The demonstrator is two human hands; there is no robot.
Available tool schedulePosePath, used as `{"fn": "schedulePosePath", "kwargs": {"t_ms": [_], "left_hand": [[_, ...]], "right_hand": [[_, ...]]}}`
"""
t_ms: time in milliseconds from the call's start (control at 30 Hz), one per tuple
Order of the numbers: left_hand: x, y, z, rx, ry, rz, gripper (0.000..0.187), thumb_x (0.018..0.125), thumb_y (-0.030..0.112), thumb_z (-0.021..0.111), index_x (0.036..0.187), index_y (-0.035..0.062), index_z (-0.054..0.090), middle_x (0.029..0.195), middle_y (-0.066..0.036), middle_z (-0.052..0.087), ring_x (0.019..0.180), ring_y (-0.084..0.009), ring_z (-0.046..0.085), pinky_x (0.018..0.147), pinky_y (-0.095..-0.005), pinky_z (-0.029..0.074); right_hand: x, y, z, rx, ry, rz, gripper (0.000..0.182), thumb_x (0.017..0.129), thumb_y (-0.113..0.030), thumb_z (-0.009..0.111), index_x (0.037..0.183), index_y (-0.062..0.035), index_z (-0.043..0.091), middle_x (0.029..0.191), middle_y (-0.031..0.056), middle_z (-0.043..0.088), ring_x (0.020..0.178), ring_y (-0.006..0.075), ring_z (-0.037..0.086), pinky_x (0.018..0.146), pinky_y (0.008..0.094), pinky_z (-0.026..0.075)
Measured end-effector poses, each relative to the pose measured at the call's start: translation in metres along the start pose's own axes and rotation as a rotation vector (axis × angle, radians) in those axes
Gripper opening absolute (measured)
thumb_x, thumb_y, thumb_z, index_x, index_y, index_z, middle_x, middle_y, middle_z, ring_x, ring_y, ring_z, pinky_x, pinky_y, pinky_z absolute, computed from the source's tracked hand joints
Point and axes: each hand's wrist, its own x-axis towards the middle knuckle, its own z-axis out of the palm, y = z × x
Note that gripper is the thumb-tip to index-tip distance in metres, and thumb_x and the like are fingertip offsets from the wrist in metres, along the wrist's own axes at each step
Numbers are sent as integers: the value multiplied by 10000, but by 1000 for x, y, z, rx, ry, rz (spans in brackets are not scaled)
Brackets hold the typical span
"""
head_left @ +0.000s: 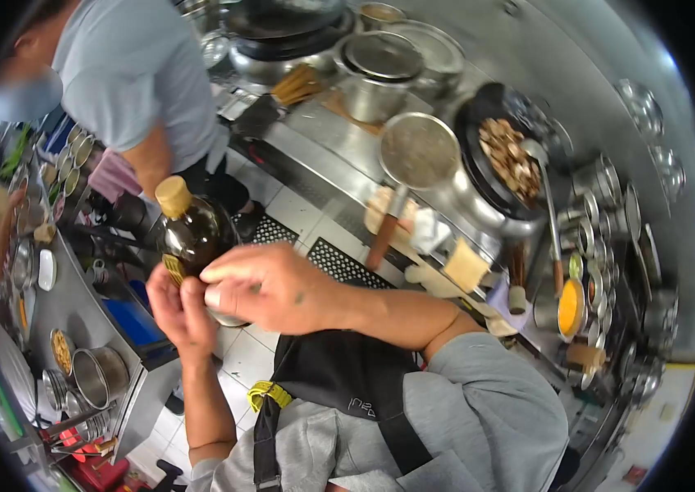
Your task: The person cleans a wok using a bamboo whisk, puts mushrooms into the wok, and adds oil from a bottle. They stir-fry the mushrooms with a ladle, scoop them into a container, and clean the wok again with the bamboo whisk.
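A dark, large bottle with a yellow cap stands tilted in front of me. My left hand is closed at its lower side, beside a yellow label; its grip is partly hidden. Across the bottle's lower front lies my right hand, fingers curled and pinched close to my left fingertips. What the right fingers pinch, if anything, does not show.
A wok with sliced brown food and a ladle sits on the stove, beside a pot of liquid whose wooden handle juts out. Another person stands at upper left. Metal bowls occupy the left counter.
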Motion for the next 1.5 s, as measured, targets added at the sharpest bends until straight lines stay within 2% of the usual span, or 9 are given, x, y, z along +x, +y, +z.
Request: {"fn": "schedulePosePath", "kwargs": {"t_ms": [133,200,400,567,900,1133,1167,1300,1500], "left_hand": [[-33,9,52,-38,-117,-119,171,945,100,640,1047,19,531,768,-11,595,551,-38,470,485,-180,378],[-59,9,80,-5,-230,-113,184,947,168,654,993,35,535,675,13,551,490,-29,424,436,-184,319],[-100,20,159,-169,-520,-233,201,882,27,699,952,43,511,701,24,576,550,-16,453,496,-183,351],[-82,34,223,-262,-700,-173,209,878,20,714,938,20,514,790,-11,630,666,-24,525,596,-184,414],[-22,19,334,-412,-920,-45,216,868,19,730,936,10,525,788,-37,670,675,-42,573,602,-195,451],[-15,7,392,-362,-978,61,199,878,29,726,914,10,531,785,-44,668,686,-47,562,612,-200,442],[-16,8,398,-343,-987,33,196,881,33,724,911,11,532,791,-45,666,691,-46,563,614,-199,443],[-19,2,418,-407,-963,-89,188,884,48,726,896,15,541,816,-55,674,723,-48,582,632,-196,451],[-20,-4,443,-344,-957,-77,202,893,87,725,873,28,533,768,-23,645,684,-39,549,617,-190,430]], "right_hand": [[-53,-36,-81,-438,435,-88,325,927,-277,672,1082,5,628,760,92,652,588,179,647,542,317,491],[-81,-41,-113,-632,283,83,391,943,-385,629,1080,-19,629,635,86,625,544,212,632,519,339,467],[-140,-50,-177,-686,356,144,344,895,-407,670,939,-66,643,658,111,663,594,243,671,537,355,480],[-149,-61,-240,-344,289,435,375,917,-376,687,826,-11,697,702,-2,644,678,39,552,587,230,440],[-131,-101,-336,-398,414,396,344,859,-352,696,918,-17,754,797,104,721,752,158,663,709,338,514],[-111,-98,-340,-1706,339,402,304,857,-350,634,800,-57,687,830,115,695,754,339,678,669,456,529],[-111,-102,-340,-1783,212,453,353,874,-407,624,910,-61,685,913,113,700,822,327,683,703,454,533],[-159,-139,-370,-1358,804,241,504,894,-492,596,1188,-86,646,981,166,687,900,326,676,786,434,515],[-372,-38,-378,-1437,551,1277,803,823,-243,672,1523,-148,291,1346,271,473,1117,449,581,926,493,507]]}}
